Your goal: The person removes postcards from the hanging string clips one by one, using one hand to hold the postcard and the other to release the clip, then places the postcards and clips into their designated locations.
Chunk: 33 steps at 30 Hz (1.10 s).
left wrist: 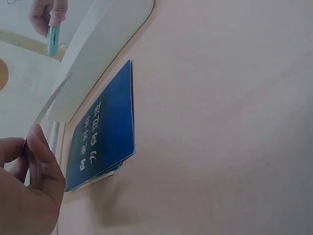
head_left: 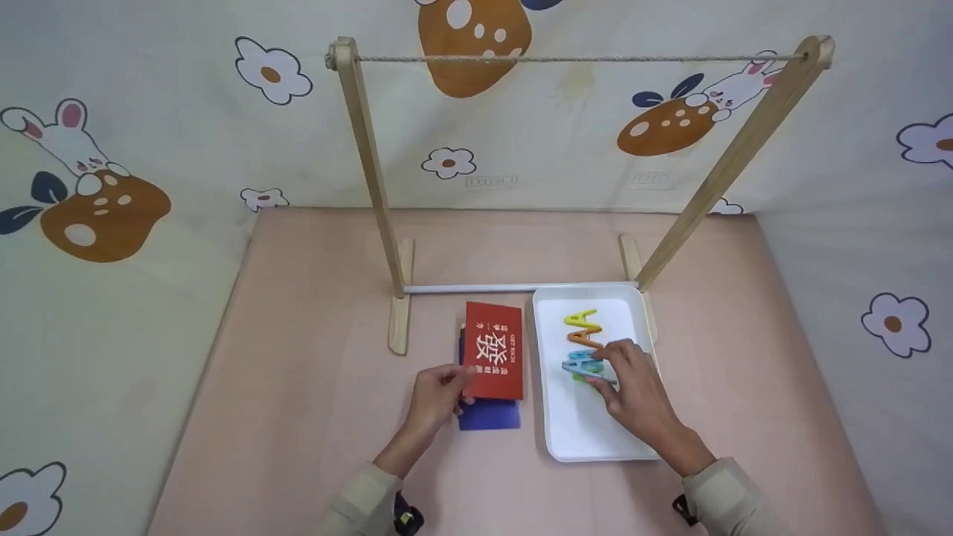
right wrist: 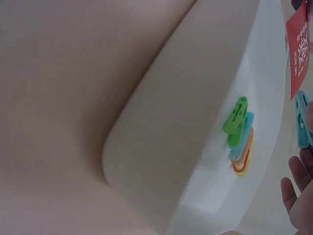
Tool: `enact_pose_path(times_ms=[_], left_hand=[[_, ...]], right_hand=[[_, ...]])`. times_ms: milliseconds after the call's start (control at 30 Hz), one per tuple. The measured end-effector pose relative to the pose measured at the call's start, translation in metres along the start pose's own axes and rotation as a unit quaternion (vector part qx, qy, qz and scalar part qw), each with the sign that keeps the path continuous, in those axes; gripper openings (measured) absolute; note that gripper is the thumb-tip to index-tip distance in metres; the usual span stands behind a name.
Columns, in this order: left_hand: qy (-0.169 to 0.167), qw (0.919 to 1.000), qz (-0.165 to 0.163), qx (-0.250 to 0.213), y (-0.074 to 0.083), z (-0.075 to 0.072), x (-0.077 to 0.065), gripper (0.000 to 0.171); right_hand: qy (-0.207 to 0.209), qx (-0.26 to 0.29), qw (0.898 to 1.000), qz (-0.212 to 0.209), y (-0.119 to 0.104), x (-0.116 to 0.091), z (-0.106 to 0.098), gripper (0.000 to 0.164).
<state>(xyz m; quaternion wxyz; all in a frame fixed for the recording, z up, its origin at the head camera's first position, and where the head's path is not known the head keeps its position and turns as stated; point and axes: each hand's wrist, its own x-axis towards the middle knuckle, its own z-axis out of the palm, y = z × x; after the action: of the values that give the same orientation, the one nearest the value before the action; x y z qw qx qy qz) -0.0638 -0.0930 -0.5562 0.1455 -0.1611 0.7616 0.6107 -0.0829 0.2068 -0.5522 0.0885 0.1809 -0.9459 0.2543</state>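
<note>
My left hand (head_left: 432,398) pinches a red card (head_left: 497,383) with white lettering by its left edge, between thumb and fingers. The left wrist view shows that card nearly edge-on, raised above a small stack of blue cards (left wrist: 110,127). Over the white tray (head_left: 592,443), my right hand (head_left: 640,398) pinches a light blue clothespin (right wrist: 301,122), lifted off the tray floor. Inside the tray lie more clothespins: a yellow one (head_left: 581,318), an orange one (head_left: 584,337), a blue one (right wrist: 242,137) and a green one (right wrist: 238,117).
Behind the cards and tray stands a wooden frame (head_left: 372,164) with a rope (head_left: 581,59) strung across its top. A white rod (head_left: 476,288) joins its feet low down, right at the tray's far edge. Patterned walls surround the pink table (head_left: 313,432).
</note>
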Motion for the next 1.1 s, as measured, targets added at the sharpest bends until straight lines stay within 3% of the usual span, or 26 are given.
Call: enact_pose_path(times_ms=[133,367,767,1100], left_hand=[[-0.011,0.9999,-0.011,0.006,-0.007,0.005,-0.002,0.036],[-0.006,0.9996,-0.018,0.021,-0.013,0.007,-0.007,0.030],[0.060,0.9964,-0.041,0.044,-0.029,0.004,-0.011,0.021],[0.102,0.9919,-0.014,0.074,-0.029,0.010,-0.013,0.018]], right_hand=[[-0.028,-0.013,0.999,0.033,0.005,-0.009,0.006,0.034],[-0.043,-0.020,0.998,0.045,0.012,-0.021,0.015,0.034],[-0.084,-0.030,0.992,0.087,0.018,-0.038,0.024,0.042],[-0.083,-0.033,0.991,0.098,0.020,-0.037,0.027,0.054]])
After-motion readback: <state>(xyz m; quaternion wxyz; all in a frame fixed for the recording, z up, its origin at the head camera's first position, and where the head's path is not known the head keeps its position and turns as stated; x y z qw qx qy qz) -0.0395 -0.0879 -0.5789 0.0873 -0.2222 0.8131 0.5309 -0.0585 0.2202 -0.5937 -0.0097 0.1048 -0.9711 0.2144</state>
